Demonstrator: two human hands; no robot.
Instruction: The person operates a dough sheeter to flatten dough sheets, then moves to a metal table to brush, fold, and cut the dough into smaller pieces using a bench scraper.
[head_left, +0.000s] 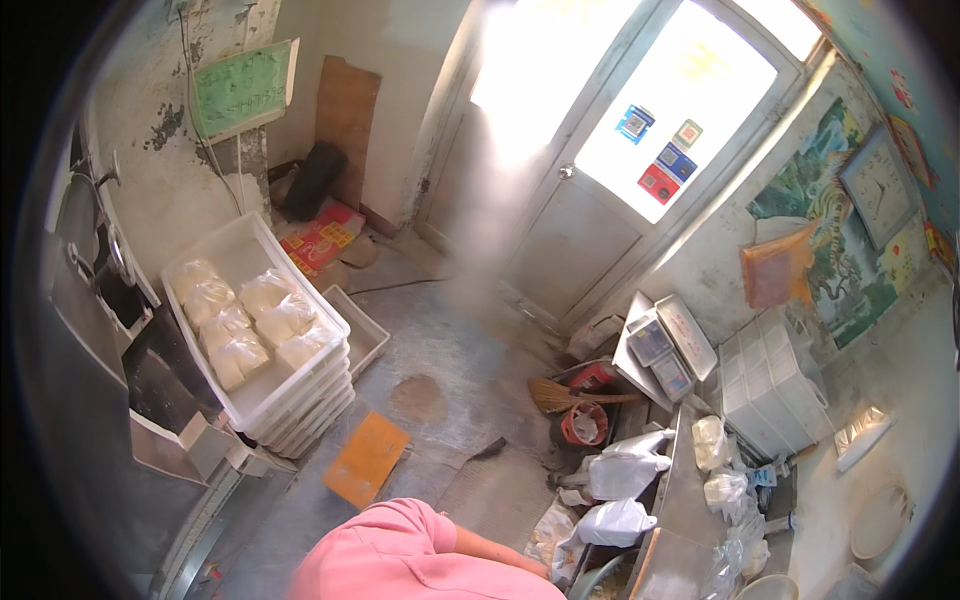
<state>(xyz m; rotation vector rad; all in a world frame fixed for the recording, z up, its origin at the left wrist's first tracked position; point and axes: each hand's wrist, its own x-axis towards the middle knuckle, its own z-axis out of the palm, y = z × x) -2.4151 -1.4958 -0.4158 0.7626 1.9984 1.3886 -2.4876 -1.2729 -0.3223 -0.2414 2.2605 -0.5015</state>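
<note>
A pink short-sleeved top fills the bottom centre, and what looks like my left arm reaches from it to the right. Only part of my left hand shows, at the lower edge beside a crumpled plastic bag; its fingers are hidden, and whether it holds anything cannot be told. My right hand is out of view. Just right of the left hand lie a filled white plastic bag and the rim of a green basin with pale contents. Another white bag stands behind them.
Stacked white plastic crates at left hold bagged pale goods. An orange board lies on the floor. At right are a straw broom, a red bucket and a worktop with clear bags. A glazed door stands behind.
</note>
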